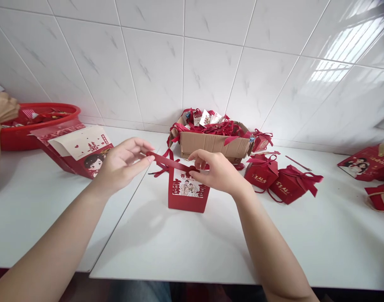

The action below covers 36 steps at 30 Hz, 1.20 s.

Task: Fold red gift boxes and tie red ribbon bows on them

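Note:
Between my two hands a flat red ribbon [169,162] is stretched above a red gift box [187,204]. That box stands upright on the table, its front printed with a cartoon couple and red Chinese characters. My left hand [124,165] pinches the ribbon's left end between thumb and fingers. Closed on the ribbon's other end, near a small dark red piece at the box's top, is my right hand [213,170]. Its fingers partly hide the box's upper right corner.
Behind stands a cardboard box [210,144] heaped with red ribbons and cards. Small red boxes [288,186] with bows sit at right. A larger printed box [81,151] and a red basin [18,140] lie left. Other people's hands [4,107] show at both edges.

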Motion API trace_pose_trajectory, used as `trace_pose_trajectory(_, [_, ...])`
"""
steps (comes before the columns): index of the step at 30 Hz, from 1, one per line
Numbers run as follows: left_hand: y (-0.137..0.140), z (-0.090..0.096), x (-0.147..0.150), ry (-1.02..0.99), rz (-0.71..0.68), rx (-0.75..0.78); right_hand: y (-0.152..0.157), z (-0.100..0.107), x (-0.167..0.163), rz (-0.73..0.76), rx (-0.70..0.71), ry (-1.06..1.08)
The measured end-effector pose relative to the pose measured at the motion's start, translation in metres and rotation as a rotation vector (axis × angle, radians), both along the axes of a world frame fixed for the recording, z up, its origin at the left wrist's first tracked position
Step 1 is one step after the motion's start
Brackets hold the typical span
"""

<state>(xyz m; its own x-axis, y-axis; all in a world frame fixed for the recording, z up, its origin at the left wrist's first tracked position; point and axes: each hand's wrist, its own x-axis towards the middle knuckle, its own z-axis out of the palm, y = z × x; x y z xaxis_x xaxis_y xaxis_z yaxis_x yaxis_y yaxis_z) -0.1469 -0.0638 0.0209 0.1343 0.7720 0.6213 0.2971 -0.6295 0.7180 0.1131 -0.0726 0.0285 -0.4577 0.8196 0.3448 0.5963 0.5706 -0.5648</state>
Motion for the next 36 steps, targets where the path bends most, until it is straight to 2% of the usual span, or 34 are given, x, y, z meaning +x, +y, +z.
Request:
trace_pose_trajectory(4, [0.001,0.018,0.022,-0.031,0.049,0.128,-0.003,0.000,-0.003,-0.001,-0.005,-0.001])
trace_pose_trajectory(7, [-0.001,0.028,0.038,-0.107,0.032,0.152,-0.004,-0.002,-0.009,0.019,0.006,0.029])
trace_pose_trajectory(13, [-0.023,0.033,0.045,-0.202,-0.030,0.209,0.002,-0.018,-0.026,0.040,0.146,0.137])
trace_pose_trajectory(18, [-0.053,0.024,0.035,-0.173,-0.054,0.288,0.009,-0.031,-0.035,0.039,0.407,0.297])
trace_pose_trajectory(22, [-0.066,0.003,0.038,-0.056,-0.101,0.313,0.012,-0.033,-0.029,-0.044,0.686,0.343])
trace_pose_trajectory(24, [-0.067,-0.011,0.043,-0.042,-0.160,0.276,0.012,-0.036,-0.019,-0.075,0.842,0.276])
trace_pose_trajectory(26, [-0.066,-0.024,0.049,-0.020,-0.277,0.203,0.009,-0.042,-0.005,-0.060,0.966,0.150])
trace_pose_trajectory(30, [-0.060,-0.039,0.059,0.018,-0.437,-0.013,-0.004,-0.066,0.020,-0.018,1.082,-0.048])
trace_pose_trajectory(32, [-0.055,-0.040,0.063,-0.009,-0.428,-0.146,-0.011,-0.082,0.028,-0.019,1.094,-0.042])
trace_pose_trajectory(34, [-0.049,-0.040,0.068,0.005,-0.348,-0.246,-0.017,-0.096,0.031,-0.028,1.097,-0.010])
trace_pose_trajectory(36, [-0.044,-0.040,0.075,0.074,-0.218,-0.245,-0.020,-0.106,0.031,-0.025,1.089,0.004])
